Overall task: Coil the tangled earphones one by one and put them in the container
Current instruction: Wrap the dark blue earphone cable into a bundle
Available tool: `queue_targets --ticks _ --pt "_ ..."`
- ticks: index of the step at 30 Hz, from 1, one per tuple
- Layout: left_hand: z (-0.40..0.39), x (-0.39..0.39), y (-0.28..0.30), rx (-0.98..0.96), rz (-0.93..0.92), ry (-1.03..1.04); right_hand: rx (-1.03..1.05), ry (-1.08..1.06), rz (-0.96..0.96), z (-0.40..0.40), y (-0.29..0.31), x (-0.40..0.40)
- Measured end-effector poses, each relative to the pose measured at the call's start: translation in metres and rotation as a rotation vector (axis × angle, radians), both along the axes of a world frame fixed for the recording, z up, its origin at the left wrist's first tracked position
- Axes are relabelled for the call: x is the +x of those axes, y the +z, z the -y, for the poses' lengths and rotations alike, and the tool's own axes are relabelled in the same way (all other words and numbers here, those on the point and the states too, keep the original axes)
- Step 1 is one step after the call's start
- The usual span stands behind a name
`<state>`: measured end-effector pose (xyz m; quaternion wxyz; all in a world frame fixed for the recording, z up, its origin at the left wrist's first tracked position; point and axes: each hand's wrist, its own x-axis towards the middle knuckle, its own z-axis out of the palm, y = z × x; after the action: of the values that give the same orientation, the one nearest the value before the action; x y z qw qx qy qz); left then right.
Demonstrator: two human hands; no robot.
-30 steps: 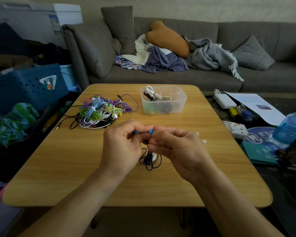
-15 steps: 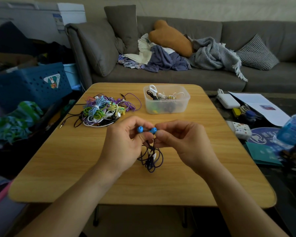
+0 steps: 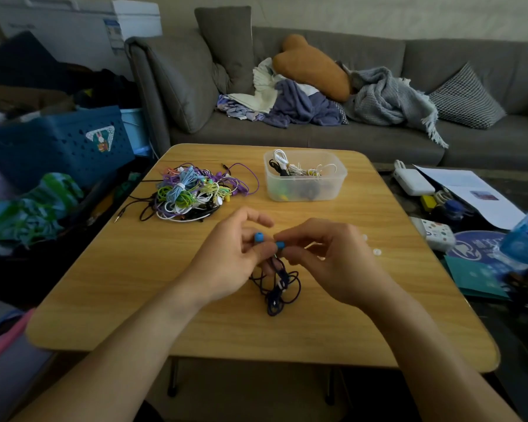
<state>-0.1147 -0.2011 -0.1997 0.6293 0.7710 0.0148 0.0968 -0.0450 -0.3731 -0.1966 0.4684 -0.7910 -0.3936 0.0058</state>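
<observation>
Earphones (image 3: 276, 281), dark-corded with blue buds, hung at worktop (image 3: 134, 269) centre. Left hand (image 3: 226, 260) and right hand (image 3: 323, 260) each pinched one bud. Step judged: aligning buds before coiling (cord loose). Container (image 3: 333, 190) waited at 12 o'clock.

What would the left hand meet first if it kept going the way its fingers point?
Probably the right hand: the left hand points right across the table, each pinching a blue earbud almost touching. Depth is hard to judge.
</observation>
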Motion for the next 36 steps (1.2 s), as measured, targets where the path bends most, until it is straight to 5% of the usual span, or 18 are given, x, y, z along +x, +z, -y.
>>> queue_targets --ticks 3,8,13,15,18,22,25,32,36 --pt "-0.002 -0.001 -0.004 -0.057 -0.119 -0.097 -0.053 0.002 0.079 -0.004 -0.003 -0.001" --pt "-0.003 -0.001 -0.001 -0.245 -0.16 -0.019 0.192 -0.008 -0.201 -0.004 -0.005 -0.006" --pt "-0.008 0.004 0.004 -0.622 -0.254 0.128 -0.441 -0.052 0.049 -0.013 -0.007 -0.016" --pt "-0.009 0.004 0.005 -0.638 -0.289 0.18 -0.51 -0.026 0.141 -0.022 -0.016 -0.018" --pt "-0.01 0.005 0.001 -0.481 -0.309 0.263 -0.441 -0.079 0.22 -0.031 -0.022 -0.018" --pt "-0.021 0.008 -0.006 -0.089 -0.268 0.364 -0.259 -0.151 0.016 -0.037 -0.014 -0.011" --pt "-0.025 0.013 0.001 -0.059 -0.209 0.332 -0.162 -0.215 -0.074 -0.037 0.008 0.003" --pt "-0.062 0.029 0.006 0.524 0.186 0.427 -0.412 -0.347 0.293 -0.033 0.095 0.097" --pt "-0.094 0.038 -0.004 0.733 0.21 0.622 -0.747 -0.377 0.377 -0.048 0.114 0.164"
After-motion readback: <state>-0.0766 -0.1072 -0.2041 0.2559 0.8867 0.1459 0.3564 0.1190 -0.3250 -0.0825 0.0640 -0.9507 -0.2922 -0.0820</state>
